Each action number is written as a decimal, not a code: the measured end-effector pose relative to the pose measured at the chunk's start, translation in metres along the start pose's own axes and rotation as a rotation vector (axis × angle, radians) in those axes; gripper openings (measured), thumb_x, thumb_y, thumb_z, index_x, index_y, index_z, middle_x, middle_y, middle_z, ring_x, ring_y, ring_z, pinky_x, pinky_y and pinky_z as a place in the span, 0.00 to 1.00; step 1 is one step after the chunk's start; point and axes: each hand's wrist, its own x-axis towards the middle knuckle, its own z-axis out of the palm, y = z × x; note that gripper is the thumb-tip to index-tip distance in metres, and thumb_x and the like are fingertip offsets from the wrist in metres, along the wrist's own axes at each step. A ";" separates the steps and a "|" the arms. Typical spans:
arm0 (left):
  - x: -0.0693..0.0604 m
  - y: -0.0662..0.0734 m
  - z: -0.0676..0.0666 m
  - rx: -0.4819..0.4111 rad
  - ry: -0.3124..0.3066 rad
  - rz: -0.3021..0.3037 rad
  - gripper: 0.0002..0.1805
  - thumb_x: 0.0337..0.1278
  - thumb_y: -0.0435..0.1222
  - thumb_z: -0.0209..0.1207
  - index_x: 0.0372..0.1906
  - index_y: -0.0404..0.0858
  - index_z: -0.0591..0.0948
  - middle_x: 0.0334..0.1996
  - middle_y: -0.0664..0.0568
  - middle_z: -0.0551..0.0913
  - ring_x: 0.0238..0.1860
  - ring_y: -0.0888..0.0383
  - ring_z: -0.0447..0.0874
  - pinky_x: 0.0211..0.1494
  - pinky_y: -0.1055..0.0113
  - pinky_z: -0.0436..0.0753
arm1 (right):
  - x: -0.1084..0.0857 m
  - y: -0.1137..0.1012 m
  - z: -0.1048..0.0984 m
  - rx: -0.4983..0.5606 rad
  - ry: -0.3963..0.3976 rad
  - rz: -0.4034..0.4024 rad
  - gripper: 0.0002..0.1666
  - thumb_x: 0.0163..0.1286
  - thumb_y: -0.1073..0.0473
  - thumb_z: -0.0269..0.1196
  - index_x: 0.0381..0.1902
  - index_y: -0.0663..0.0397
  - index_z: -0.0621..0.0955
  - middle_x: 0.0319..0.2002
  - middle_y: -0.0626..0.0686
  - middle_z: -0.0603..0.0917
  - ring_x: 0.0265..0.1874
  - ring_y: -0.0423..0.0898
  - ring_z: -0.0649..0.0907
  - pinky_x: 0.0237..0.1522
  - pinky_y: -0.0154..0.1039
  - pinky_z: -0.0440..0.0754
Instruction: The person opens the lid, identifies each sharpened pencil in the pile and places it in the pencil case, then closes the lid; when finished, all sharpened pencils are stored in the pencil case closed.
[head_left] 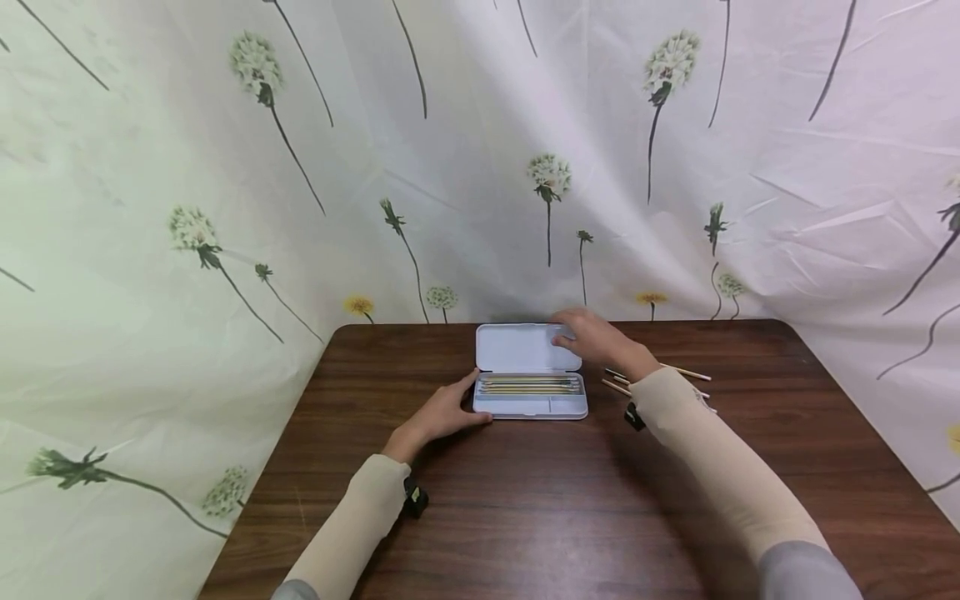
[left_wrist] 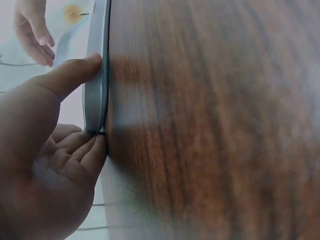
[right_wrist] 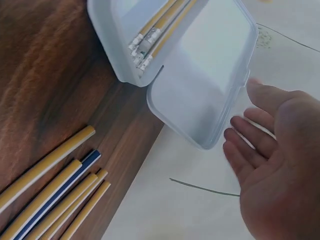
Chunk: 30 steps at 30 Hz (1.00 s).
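Observation:
A white pencil case (head_left: 517,416) lies on the table with its lid (head_left: 517,347) folded back toward the wall. Several pencils (head_left: 528,385) lie side by side in its long rear compartment. My left hand (head_left: 446,408) grips the case's left end, its thumb at the front side and its fingers around the back corner. Beside the lid's right part is my right hand (head_left: 596,337), fingers loosely extended. In the right wrist view its thumb is close to the lid's outer edge; whether they touch, I cannot tell.
Several loose pencils (right_wrist: 45,202), mostly yellow and one dark blue, lie to the right of the case, partly behind my right wrist in the head view. The brown wooden table (head_left: 540,492) ends at a white cloth (head_left: 480,167) with a dandelion print.

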 end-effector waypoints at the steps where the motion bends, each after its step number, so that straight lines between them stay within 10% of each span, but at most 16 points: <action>1: 0.000 0.000 0.000 -0.001 0.001 0.000 0.53 0.67 0.50 0.71 0.87 0.39 0.56 0.82 0.39 0.65 0.81 0.42 0.66 0.80 0.44 0.70 | 0.001 0.000 0.000 -0.001 -0.013 0.013 0.33 0.81 0.54 0.64 0.76 0.64 0.74 0.73 0.65 0.77 0.76 0.63 0.74 0.76 0.62 0.71; 18: 0.000 -0.001 0.000 -0.034 -0.006 0.005 0.55 0.66 0.50 0.72 0.88 0.41 0.53 0.83 0.39 0.62 0.82 0.40 0.64 0.80 0.43 0.69 | 0.002 -0.007 0.002 0.018 0.043 -0.028 0.27 0.81 0.53 0.64 0.71 0.60 0.79 0.69 0.62 0.80 0.71 0.61 0.77 0.73 0.60 0.75; 30: -0.001 0.001 0.000 -0.067 0.003 0.009 0.55 0.66 0.48 0.73 0.88 0.43 0.52 0.83 0.40 0.63 0.82 0.43 0.64 0.81 0.45 0.69 | -0.014 -0.023 0.016 0.010 0.105 -0.162 0.17 0.84 0.54 0.60 0.62 0.50 0.87 0.48 0.52 0.79 0.43 0.47 0.76 0.46 0.47 0.77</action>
